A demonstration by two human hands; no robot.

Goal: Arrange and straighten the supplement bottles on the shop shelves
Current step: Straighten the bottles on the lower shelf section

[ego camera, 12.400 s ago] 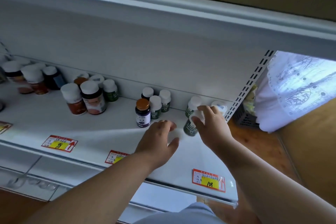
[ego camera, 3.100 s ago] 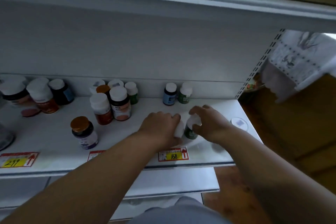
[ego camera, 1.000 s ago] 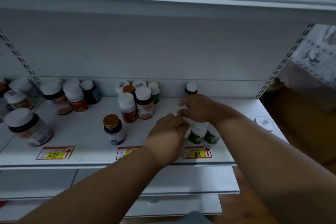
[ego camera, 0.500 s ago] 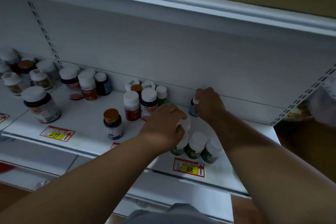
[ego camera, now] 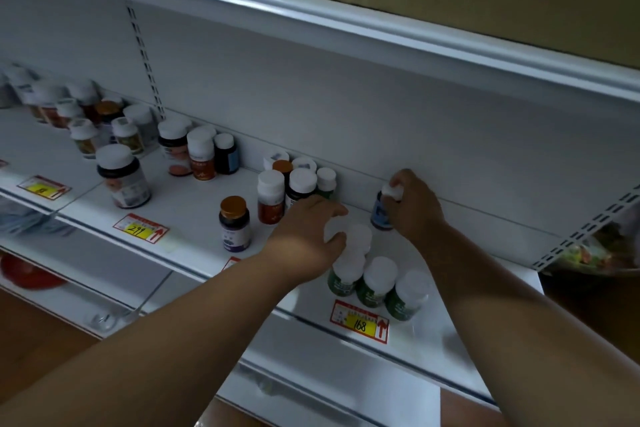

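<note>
Three green white-capped bottles (ego camera: 375,281) stand in a row at the front edge of the white shelf (ego camera: 194,204), above the 168 price tag (ego camera: 360,322). Just behind that row, my left hand (ego camera: 308,239) is closed over a white-capped bottle (ego camera: 353,239), which it mostly hides. At the back wall my right hand (ego camera: 414,206) grips a blue-labelled bottle (ego camera: 380,211) by its white cap. A purple bottle with an orange cap (ego camera: 234,229) stands alone left of my left hand.
A cluster of red, dark and green bottles (ego camera: 291,191) stands behind my left hand. More bottles (ego camera: 194,152) and a large jar (ego camera: 121,175) stand further left. Lower shelves (ego camera: 311,374) lie beneath. The slotted upright (ego camera: 585,232) ends the shelf at the right.
The view has swung left and down. My right hand stays on the blue-labelled bottle at the back wall. My left hand stays on the white-capped bottle behind the green row.
</note>
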